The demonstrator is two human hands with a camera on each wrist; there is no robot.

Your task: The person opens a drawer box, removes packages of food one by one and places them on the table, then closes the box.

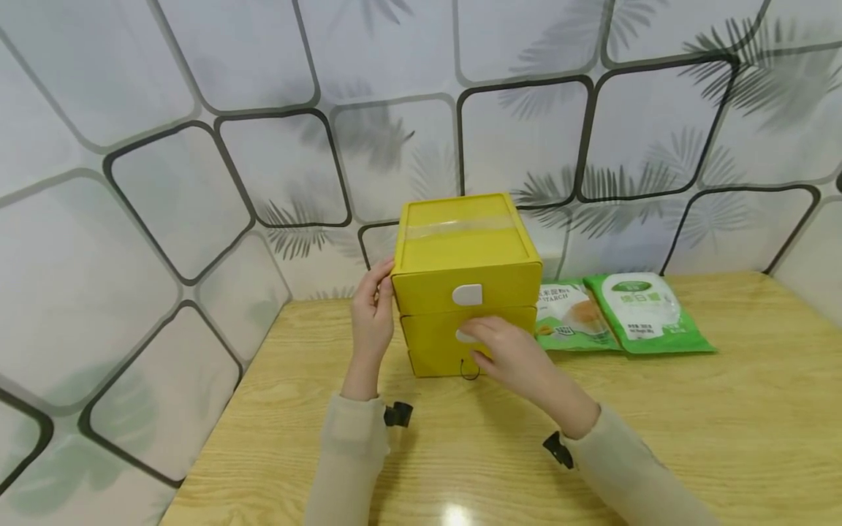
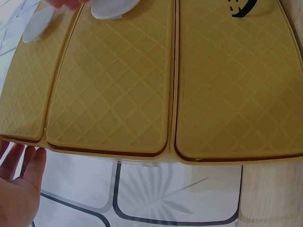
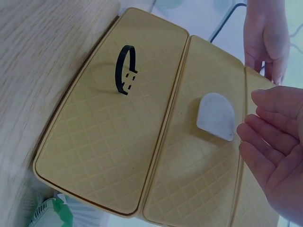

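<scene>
A yellow three-drawer box (image 1: 460, 252) with a diamond-pattern front stands on the table. My left hand (image 1: 372, 314) rests its fingers along the box's left side, near the top drawer. In front of the middle drawer is my right hand (image 1: 516, 358), fingers loosely bent. The right wrist view shows those fingertips beside the white tab handle (image 3: 216, 116), with nothing held. The top drawer carries a similar white handle (image 1: 468, 294), and on the bottom drawer sits a thin black loop (image 3: 125, 70).
Two green and white packets, a starch bag (image 1: 572, 314) and another bag (image 1: 647, 310), lie to the right of the box. Behind stands a patterned wall (image 1: 401, 153), close to the wooden table's (image 1: 658, 424) back edge. Clear tape (image 1: 457, 228) crosses the box top.
</scene>
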